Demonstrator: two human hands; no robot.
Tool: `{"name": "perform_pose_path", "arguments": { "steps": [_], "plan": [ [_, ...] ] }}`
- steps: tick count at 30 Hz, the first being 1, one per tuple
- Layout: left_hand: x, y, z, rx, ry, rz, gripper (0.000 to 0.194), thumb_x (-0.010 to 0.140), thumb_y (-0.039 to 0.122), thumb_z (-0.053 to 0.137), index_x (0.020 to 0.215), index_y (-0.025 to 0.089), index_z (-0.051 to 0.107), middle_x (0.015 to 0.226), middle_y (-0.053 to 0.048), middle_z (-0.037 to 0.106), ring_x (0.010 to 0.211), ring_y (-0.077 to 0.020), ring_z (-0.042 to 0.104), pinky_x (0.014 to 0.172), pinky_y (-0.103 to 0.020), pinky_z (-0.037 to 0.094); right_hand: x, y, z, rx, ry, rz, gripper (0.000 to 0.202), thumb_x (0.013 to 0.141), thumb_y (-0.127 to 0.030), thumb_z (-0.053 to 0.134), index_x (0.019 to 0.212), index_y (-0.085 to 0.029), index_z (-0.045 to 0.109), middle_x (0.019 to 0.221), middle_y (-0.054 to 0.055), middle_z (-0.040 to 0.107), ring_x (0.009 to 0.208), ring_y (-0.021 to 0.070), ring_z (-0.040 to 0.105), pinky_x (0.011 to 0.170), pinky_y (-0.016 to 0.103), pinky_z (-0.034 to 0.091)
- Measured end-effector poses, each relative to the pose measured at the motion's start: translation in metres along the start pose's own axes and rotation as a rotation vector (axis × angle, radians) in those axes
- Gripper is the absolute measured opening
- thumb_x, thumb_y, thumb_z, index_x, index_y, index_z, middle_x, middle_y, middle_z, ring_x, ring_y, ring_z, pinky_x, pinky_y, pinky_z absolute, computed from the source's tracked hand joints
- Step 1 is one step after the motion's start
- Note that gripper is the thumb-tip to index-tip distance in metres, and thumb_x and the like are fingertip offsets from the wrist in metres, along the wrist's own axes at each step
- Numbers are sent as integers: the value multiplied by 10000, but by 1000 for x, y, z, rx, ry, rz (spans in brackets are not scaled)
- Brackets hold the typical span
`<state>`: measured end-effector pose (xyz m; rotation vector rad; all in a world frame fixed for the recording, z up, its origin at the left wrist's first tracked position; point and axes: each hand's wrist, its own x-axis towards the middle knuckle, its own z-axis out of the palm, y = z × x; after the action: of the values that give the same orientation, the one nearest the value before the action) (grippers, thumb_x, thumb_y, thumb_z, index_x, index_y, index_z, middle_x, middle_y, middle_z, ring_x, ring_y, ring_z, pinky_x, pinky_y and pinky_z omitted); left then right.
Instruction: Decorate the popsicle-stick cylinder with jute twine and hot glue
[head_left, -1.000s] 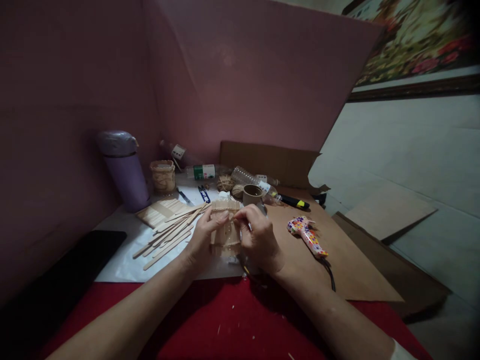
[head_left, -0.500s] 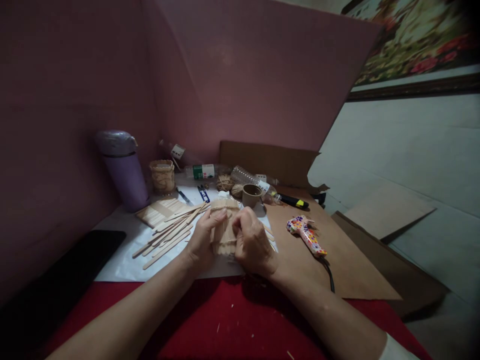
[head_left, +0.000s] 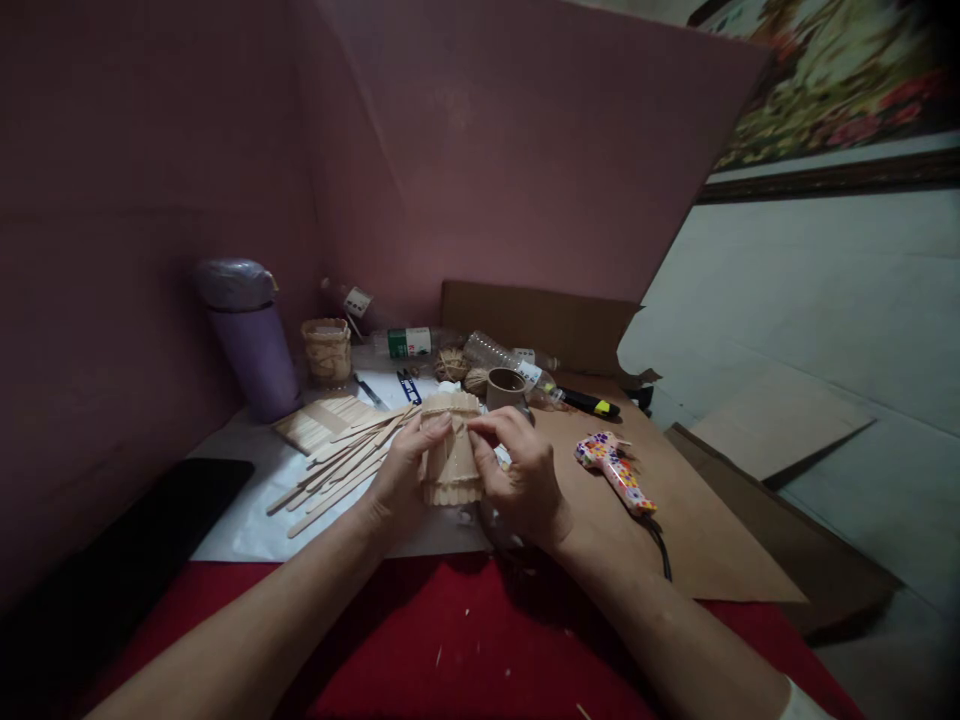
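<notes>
A small craft-stick cup point(head_left: 452, 455) with twine round its top and bottom edges is held up in front of me. My left hand point(head_left: 401, 470) grips its left side, with the thumb on the front face. At its right side, my right hand point(head_left: 521, 475) has curled fingers, the index fingertip and thumb close to the front surface. Whatever may be pinched there is too small to make out. Loose craft sticks point(head_left: 345, 470) lie in a fanned pile left of the cup. Behind the right hand stands a brown cup-shaped roll point(head_left: 506, 385).
A purple tumbler point(head_left: 255, 345) and a finished-looking stick cup point(head_left: 328, 352) stand at the back left. Plastic bottles point(head_left: 409, 343) and twine balls point(head_left: 451, 363) lie behind. A flowered glue gun point(head_left: 615, 472) rests on cardboard point(head_left: 720, 550) at right; a black slab point(head_left: 165, 520) lies left.
My right hand has loosened from a tighter fist and shifted slightly right, uncovering more of the cup's front. My left hand keeps its grip.
</notes>
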<state>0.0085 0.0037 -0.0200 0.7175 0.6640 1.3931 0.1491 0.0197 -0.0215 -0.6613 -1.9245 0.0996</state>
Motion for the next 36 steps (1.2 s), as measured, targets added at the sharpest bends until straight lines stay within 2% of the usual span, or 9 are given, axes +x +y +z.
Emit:
{"name": "perform_pose_path", "arguments": {
  "steps": [4, 11, 15, 17, 20, 22, 30, 36],
  "plan": [
    [-1, -1, 0, 44, 4, 21, 301, 735, 277, 718, 984, 143, 614, 802, -48, 690, 647, -174, 650, 605, -279, 529, -1, 1, 3, 2, -1, 2, 136, 863, -86, 520, 881, -164, 630, 820, 61, 609, 760, 180, 573, 703, 306, 473],
    [-2, -3, 2, 78, 10, 30, 304, 750, 300, 694, 995, 149, 596, 775, -49, 678, 623, -187, 641, 570, -298, 528, -4, -4, 11, 102, 54, 163, 143, 871, -91, 504, 779, -191, 548, 784, 25, 556, 757, 167, 530, 700, 293, 426],
    [0, 0, 0, 64, 51, 54, 283, 705, 280, 736, 918, 157, 595, 724, -4, 640, 584, -140, 606, 548, -249, 505, -8, -9, 13, 107, -9, 90, 192, 854, -68, 457, 722, -203, 493, 757, 24, 510, 746, 174, 498, 691, 303, 418],
    [1, 3, 0, 54, 56, 49, 309, 695, 288, 745, 936, 159, 600, 752, -3, 648, 601, -135, 609, 563, -246, 509, -8, -12, 11, 117, 3, 77, 181, 864, -83, 461, 733, -200, 501, 766, 28, 520, 749, 173, 505, 693, 306, 424],
    [0, 8, 1, 45, 37, 3, 366, 703, 324, 736, 999, 153, 607, 810, -27, 671, 645, -162, 633, 589, -280, 528, -6, -12, 6, 106, 77, 142, 109, 882, -121, 498, 810, -189, 543, 777, 26, 551, 726, 163, 532, 677, 297, 437],
    [-1, 9, 3, 52, 30, -12, 382, 692, 330, 743, 997, 142, 612, 802, -37, 675, 639, -171, 637, 591, -288, 529, -3, -10, 3, 89, 76, 158, 76, 888, -134, 514, 870, -183, 571, 793, 28, 580, 722, 159, 555, 669, 291, 450],
    [-1, 5, 1, 70, -12, 41, 323, 718, 305, 731, 981, 154, 620, 830, -44, 693, 662, -172, 649, 607, -282, 530, 8, 1, -10, -20, -97, -53, 130, 897, -114, 506, 895, -177, 620, 810, 50, 617, 759, 169, 583, 673, 289, 471],
    [-1, 0, -1, 117, -8, 59, 279, 735, 282, 720, 961, 155, 618, 809, -39, 689, 653, -168, 645, 587, -276, 533, 15, 3, -21, -138, -287, -116, 121, 895, -111, 484, 868, -144, 597, 796, 64, 606, 731, 173, 566, 652, 293, 461]
  ]
}}
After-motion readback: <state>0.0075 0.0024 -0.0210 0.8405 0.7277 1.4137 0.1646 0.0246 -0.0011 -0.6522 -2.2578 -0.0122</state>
